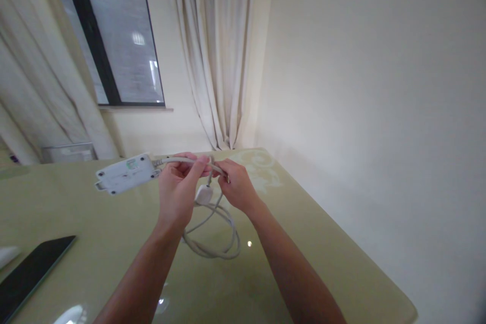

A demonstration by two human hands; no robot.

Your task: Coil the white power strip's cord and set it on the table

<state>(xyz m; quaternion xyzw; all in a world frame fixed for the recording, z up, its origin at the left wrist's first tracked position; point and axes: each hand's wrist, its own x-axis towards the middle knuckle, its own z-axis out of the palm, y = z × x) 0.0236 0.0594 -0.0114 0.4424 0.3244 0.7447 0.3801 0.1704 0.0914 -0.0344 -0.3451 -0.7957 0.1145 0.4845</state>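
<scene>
- L hand (176,192) & R hand (237,187) each pinch the cord (217,237), above the desk (322,243).
- Power strip (127,174) sticks out left of L hand; plug (204,195) dangles.
- Risk: strip's weight may slip the pinch, so it drops.

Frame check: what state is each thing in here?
strip: raised, back side showing.
cable: looped, gripped by both hands.
plug: unplugged, hanging between the hands.
left hand: shut on cable.
right hand: shut on cable.
tablet: screen dark, flat on table.
curtains: drawn open.
</scene>
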